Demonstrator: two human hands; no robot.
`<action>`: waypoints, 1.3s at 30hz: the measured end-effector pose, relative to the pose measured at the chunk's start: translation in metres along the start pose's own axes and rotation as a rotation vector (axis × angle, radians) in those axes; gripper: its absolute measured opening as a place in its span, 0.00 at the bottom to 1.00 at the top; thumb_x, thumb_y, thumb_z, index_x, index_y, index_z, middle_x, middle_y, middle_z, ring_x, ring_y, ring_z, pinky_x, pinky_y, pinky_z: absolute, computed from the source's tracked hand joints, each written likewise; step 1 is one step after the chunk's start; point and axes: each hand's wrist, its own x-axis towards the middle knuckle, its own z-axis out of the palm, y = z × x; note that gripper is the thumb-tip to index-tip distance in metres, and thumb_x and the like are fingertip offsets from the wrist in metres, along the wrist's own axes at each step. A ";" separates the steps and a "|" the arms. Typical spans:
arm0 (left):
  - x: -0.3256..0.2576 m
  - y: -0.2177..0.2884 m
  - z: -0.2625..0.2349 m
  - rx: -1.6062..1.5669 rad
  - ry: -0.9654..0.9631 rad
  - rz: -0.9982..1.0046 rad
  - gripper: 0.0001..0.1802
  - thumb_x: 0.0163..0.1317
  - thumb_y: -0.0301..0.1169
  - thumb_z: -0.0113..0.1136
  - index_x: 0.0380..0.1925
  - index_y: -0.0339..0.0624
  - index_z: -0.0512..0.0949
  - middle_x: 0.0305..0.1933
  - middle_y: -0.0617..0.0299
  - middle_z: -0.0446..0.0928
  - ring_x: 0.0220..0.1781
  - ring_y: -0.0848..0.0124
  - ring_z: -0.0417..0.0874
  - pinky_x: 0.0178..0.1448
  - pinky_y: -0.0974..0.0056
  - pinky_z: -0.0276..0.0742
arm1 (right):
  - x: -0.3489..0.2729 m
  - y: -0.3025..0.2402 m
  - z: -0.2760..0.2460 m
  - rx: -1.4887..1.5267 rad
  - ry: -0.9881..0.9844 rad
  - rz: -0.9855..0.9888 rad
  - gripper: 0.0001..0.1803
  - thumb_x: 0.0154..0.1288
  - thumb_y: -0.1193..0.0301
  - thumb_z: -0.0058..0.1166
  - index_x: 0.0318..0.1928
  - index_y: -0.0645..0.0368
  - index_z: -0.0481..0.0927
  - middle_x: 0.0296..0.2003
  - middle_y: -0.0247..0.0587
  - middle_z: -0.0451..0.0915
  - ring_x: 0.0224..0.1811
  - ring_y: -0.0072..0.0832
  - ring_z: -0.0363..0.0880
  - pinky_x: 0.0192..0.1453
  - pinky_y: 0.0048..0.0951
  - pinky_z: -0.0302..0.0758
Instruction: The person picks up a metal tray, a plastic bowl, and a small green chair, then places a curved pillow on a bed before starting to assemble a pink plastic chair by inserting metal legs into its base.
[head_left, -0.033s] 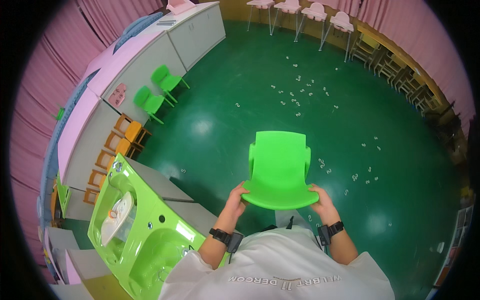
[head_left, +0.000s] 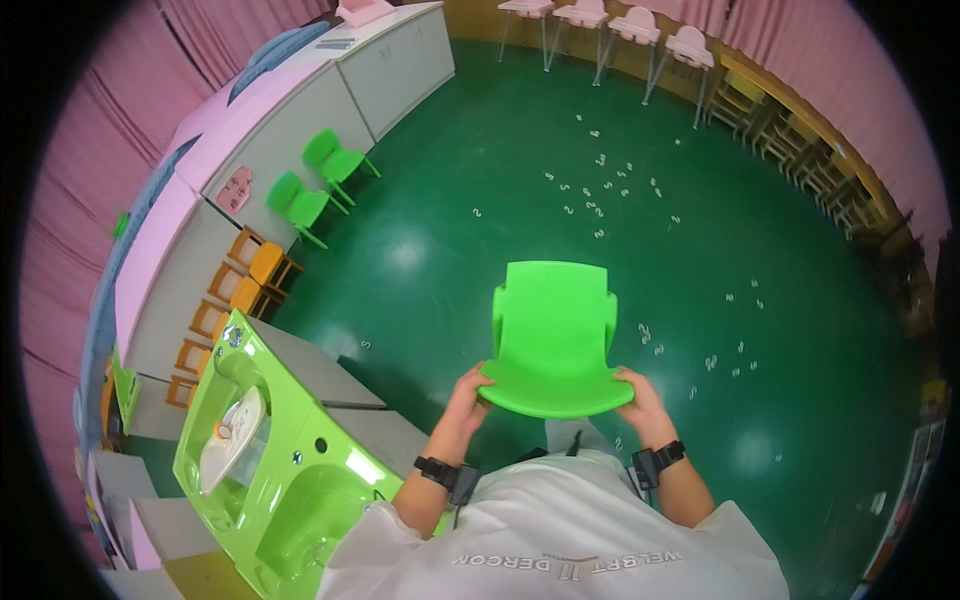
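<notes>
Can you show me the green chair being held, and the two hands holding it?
green chair (head_left: pixel 553 335), head view, on its seat.
left hand (head_left: pixel 470 387), head view, on its back.
right hand (head_left: pixel 640 395), head view, on its back.

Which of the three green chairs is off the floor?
The green chair in front, held by the left hand and right hand. The other two green chairs stand on the floor by the cabinets.

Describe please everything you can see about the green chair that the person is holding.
The green chair is small, one moulded piece of bright, smooth plastic as it looks, with a curved seat and a backrest with side wings. Its legs are hidden beneath the seat. It is held above the dark green floor, backrest pointing away from the person. The left hand grips the seat's left front corner, the right hand the right one.
</notes>
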 end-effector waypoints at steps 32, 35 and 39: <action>0.572 0.638 -0.216 0.288 0.366 -0.303 0.37 0.58 0.38 0.51 0.68 0.46 0.55 0.65 0.52 0.64 0.60 0.51 0.71 0.60 0.40 0.66 | 0.714 -0.151 0.724 -0.578 -0.135 0.234 0.17 0.57 0.81 0.47 0.49 0.71 0.71 0.46 0.51 0.76 0.47 0.41 0.77 0.52 0.40 0.77; 0.635 0.688 -0.237 0.674 0.363 -0.297 0.42 0.57 0.42 0.55 0.69 0.43 0.52 0.67 0.48 0.61 0.65 0.52 0.66 0.64 0.43 0.62 | 0.783 -0.164 0.773 -0.638 -0.161 0.199 0.18 0.56 0.80 0.49 0.48 0.72 0.71 0.45 0.50 0.77 0.45 0.41 0.78 0.49 0.42 0.78; 0.714 0.744 -0.285 0.968 0.111 -0.152 0.42 0.57 0.50 0.56 0.69 0.48 0.54 0.70 0.52 0.58 0.69 0.53 0.61 0.66 0.48 0.60 | 0.868 -0.171 0.871 -0.835 -0.170 0.176 0.19 0.52 0.80 0.51 0.47 0.75 0.72 0.42 0.52 0.77 0.40 0.42 0.80 0.45 0.43 0.80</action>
